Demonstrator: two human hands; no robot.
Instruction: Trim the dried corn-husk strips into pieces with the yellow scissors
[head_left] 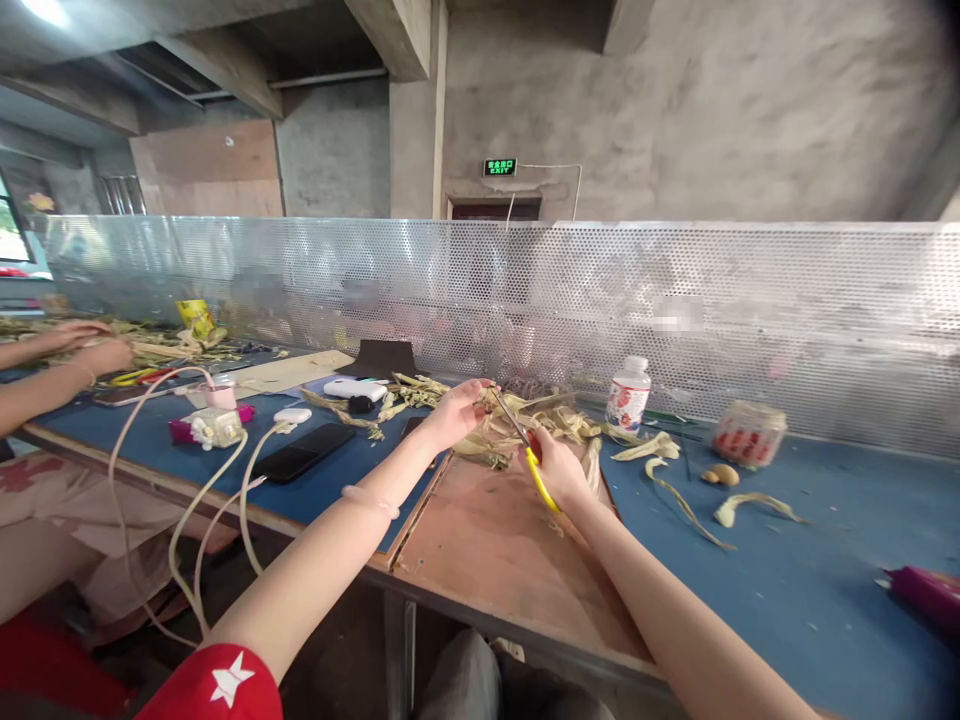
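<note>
Scissors (526, 440) with yellow handles sit in the right hand (561, 468), gripped firmly, blade tips close to the left hand (456, 413), whose fingers draw narrowly together; whether they pinch a strip, I cannot tell. Trimming seems partway along: dried corn husks (574, 425) remain heaped on the wooden board (480, 530), loose strips (646, 447) lie rightward on the blue tabletop (810, 600), and no finished piece is discernible.
</note>
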